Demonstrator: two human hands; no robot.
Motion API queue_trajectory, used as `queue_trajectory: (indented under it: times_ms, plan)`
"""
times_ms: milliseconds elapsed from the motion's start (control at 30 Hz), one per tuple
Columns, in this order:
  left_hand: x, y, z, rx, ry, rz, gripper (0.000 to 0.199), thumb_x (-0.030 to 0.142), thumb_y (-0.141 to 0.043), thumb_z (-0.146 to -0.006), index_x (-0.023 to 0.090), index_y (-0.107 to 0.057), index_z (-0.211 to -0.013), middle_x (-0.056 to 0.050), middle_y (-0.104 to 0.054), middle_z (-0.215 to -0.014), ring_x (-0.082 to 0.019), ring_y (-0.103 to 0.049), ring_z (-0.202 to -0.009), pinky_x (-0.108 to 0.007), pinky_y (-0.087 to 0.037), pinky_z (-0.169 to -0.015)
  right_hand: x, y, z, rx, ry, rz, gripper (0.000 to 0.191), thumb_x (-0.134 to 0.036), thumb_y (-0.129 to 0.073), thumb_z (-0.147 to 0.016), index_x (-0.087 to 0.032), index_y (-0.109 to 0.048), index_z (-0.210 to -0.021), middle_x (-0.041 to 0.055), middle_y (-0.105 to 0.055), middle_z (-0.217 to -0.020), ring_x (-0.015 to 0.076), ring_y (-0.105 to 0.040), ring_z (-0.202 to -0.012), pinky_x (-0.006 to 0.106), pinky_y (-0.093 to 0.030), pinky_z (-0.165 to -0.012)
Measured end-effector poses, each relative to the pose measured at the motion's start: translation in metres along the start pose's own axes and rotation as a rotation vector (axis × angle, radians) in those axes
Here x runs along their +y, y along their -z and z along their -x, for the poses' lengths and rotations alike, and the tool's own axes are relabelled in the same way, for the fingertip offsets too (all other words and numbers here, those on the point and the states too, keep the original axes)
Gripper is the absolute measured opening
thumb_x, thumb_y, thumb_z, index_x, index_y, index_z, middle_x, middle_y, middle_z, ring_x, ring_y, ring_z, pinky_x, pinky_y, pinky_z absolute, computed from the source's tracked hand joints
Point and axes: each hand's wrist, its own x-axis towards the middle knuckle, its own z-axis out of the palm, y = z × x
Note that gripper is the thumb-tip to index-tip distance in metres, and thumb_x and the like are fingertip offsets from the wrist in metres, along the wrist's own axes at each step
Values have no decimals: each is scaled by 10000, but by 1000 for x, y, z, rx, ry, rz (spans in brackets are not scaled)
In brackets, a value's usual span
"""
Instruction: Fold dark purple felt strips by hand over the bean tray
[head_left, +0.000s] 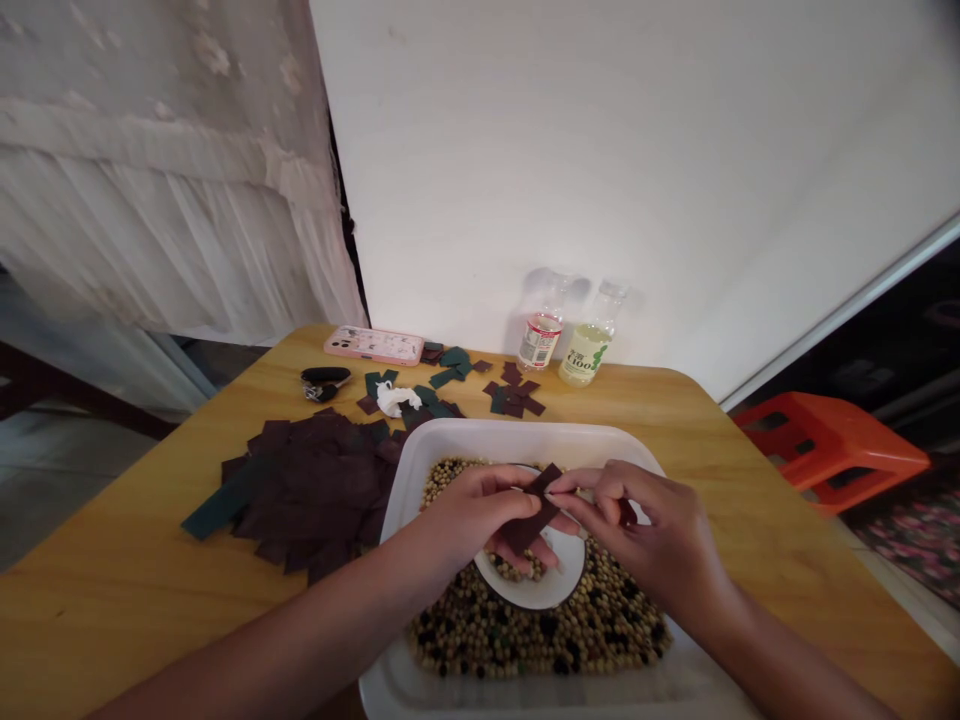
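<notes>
My left hand point(472, 515) and my right hand point(637, 520) meet over a white tray point(517, 440), and the fingers of both pinch a dark maroon strip of paper or fabric point(531, 518). Below the strip sits a small white dish point(559, 590), partly hidden by my left hand, with a few beans in it. A mix of pale and dark beans point(540, 640) fills the tray around the dish. To the left of the tray lies a heap of maroon and dark green pieces point(307, 490).
The tray stands on a wooden table point(750, 500) with more dark pieces point(450, 365) at the back, beside a white tissue point(391, 398), a pink-cased phone point(373, 345), a black object point(326, 376) and two plastic bottles point(566, 335). An orange stool point(829, 450) stands at right, against a white wall.
</notes>
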Motion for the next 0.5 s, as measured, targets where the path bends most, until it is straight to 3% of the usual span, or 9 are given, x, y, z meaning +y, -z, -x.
queue_trajectory:
  times_ms: [500]
  plan:
    - [2, -1, 3, -14, -13, 6, 213, 253, -568, -641, 136, -625, -809, -65, -692, -756, -113, -615, -511, -191, -445, -448, -1, 0, 0, -5, 5, -3, 336, -155, -587, -769, -211, -338, -551, -10, -575, -566, 180, -669, -753, 205, -473, -512]
